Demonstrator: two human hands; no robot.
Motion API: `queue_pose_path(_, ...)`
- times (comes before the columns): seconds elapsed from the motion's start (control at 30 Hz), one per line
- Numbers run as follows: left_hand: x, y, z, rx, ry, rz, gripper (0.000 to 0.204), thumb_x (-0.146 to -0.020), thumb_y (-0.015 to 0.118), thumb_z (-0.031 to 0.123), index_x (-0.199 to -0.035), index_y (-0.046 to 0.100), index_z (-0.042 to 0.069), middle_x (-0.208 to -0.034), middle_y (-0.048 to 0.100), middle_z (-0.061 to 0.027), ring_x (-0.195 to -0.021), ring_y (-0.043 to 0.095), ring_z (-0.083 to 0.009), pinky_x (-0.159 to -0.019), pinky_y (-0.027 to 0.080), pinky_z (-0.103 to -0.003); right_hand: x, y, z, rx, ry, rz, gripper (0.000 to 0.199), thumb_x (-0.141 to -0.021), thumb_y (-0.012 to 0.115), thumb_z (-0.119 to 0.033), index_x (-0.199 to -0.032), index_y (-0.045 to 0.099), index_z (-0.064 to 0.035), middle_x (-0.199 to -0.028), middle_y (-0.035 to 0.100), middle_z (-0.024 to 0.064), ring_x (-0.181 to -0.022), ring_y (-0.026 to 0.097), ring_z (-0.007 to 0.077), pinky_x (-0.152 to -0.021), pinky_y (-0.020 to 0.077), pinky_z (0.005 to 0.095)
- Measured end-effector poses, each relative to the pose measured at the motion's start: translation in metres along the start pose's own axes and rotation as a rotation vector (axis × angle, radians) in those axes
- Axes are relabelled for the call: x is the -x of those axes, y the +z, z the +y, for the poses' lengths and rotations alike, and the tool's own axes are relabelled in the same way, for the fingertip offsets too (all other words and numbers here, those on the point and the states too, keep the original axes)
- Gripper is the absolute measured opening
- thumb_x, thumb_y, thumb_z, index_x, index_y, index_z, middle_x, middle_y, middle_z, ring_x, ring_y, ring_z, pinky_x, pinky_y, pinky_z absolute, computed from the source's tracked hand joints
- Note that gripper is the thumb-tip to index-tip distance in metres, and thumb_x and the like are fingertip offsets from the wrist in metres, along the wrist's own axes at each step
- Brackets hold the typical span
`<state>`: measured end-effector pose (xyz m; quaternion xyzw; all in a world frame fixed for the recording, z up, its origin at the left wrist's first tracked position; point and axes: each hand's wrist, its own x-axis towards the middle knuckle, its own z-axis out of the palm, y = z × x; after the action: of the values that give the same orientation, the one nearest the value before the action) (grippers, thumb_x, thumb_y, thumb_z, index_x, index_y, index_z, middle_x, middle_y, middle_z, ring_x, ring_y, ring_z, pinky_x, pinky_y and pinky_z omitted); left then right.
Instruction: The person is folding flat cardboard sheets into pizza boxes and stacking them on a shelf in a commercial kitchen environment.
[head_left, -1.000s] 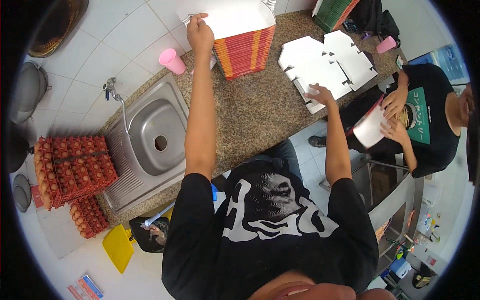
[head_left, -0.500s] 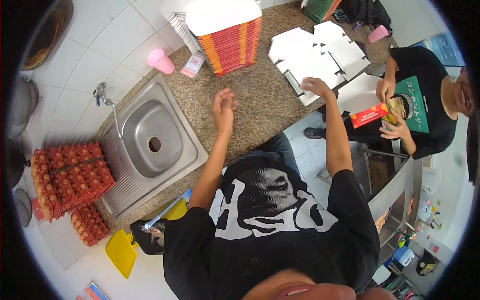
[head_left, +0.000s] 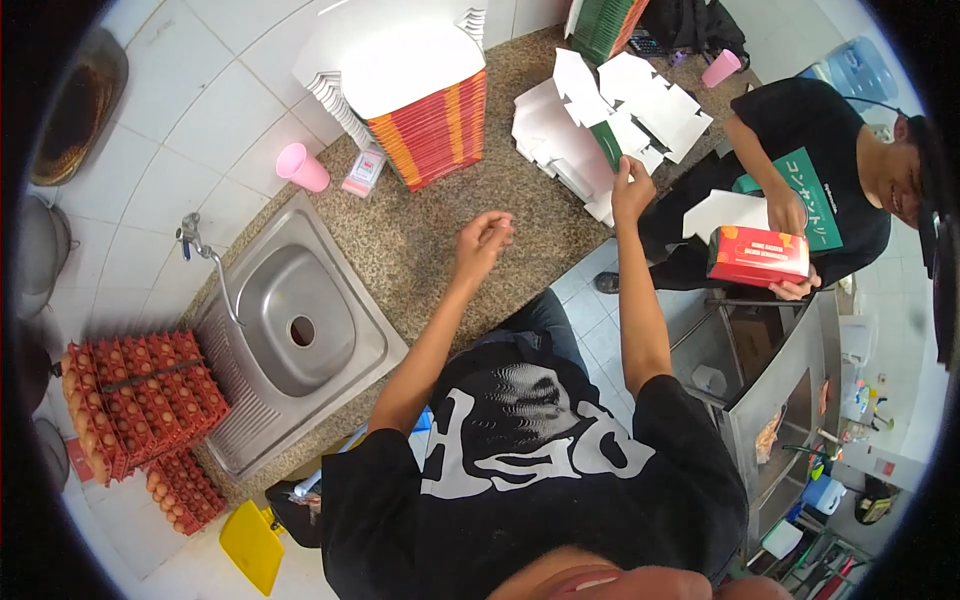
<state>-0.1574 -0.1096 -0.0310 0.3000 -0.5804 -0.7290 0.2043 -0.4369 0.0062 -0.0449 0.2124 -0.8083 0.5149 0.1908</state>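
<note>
Left hand [head_left: 485, 240] over bench [head_left: 420, 250] middle, fingers loosely curled, holding nothing.

Tall stack of flat red-orange cartons [head_left: 425, 100] at bench back edge, apparently barely used: most folding left.

Right hand [head_left: 630, 180] at bench right edge, pinching flap of unfolded white carton blanks [head_left: 610, 115]; none assembled here yet.

Co-worker's hands hold one finished red box [head_left: 757, 257], off bench.

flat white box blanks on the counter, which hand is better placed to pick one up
Right. The right hand is at the edge of the flat box blanks, while the left hand hovers empty over bare counter, farther away.
</note>
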Motion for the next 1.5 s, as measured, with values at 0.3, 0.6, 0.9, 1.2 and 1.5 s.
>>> queue_pose_path(0.3, -0.087, 0.085, -0.009, 0.153, 0.006, -0.113, 0.061, -0.094, 0.061, 0.04, -0.138, 0.047, 0.002, -0.12, 0.061, -0.0156, -0.108, 0.059, -0.0224, -0.089, 0.047, -0.033, 0.07, -0.013, -0.06, -0.269, 0.484, -0.423, 0.022, -0.09, 0.068, -0.016, -0.101, 0.07, 0.0026, -0.084, 0.069, 0.0031, -0.073, 0.063, 0.0099, -0.069, 0.0518, 0.0255)
queue_pose_path(0.6, -0.081, 0.075, -0.016, 0.323, -0.056, -0.271, 0.057, -0.096, 0.061, 0.027, -0.141, 0.041, 0.0, -0.121, 0.06, -0.013, -0.102, 0.063, -0.0178, -0.078, 0.058, -0.032, 0.068, -0.033, -0.057, -0.684, 0.489, -0.765, 0.034, -0.088, 0.071, -0.013, -0.118, 0.062, -0.0023, -0.129, 0.06, 0.015, -0.115, 0.056, 0.017, -0.096, 0.0433, 0.0283)
queue_pose_path(0.9, -0.08, 0.066, -0.017, 0.358, -0.091, -0.296, 0.061, -0.095, 0.062, 0.024, -0.144, 0.036, -0.001, -0.12, 0.06, -0.0138, -0.104, 0.063, -0.0212, -0.08, 0.06, -0.037, 0.066, -0.031, -0.042, -0.722, 0.575, -0.866, 0.033, -0.092, 0.065, -0.016, -0.123, 0.059, -0.0051, -0.12, 0.065, 0.007, -0.105, 0.057, 0.0107, -0.088, 0.043, 0.0252)
queue_pose_path(1.2, -0.079, 0.068, -0.007, -0.045, -0.155, -0.014, 0.02, -0.085, 0.059, 0.011, -0.093, 0.068, -0.006, -0.077, 0.069, -0.0114, -0.07, 0.067, -0.0195, -0.064, 0.053, -0.033, 0.071, -0.022, -0.036, -0.155, 0.093, -0.686, 0.024, -0.095, 0.055, -0.018, -0.102, 0.068, 0.0004, -0.074, 0.068, 0.0082, -0.067, 0.061, 0.0091, -0.06, 0.0475, 0.0278)
queue_pose_path(1.5, -0.043, -0.008, -0.049, -0.329, -0.006, 0.09, 0.021, -0.09, 0.057, 0.009, -0.106, 0.063, -0.004, -0.092, 0.071, -0.0159, -0.082, 0.069, -0.0246, -0.071, 0.051, -0.036, -0.044, -0.038, -0.045, -0.21, 0.009, -0.04, 0.025, -0.094, 0.058, -0.022, -0.103, 0.069, -0.0006, -0.075, 0.069, 0.0087, -0.068, 0.063, 0.0101, -0.061, 0.0503, 0.0289)
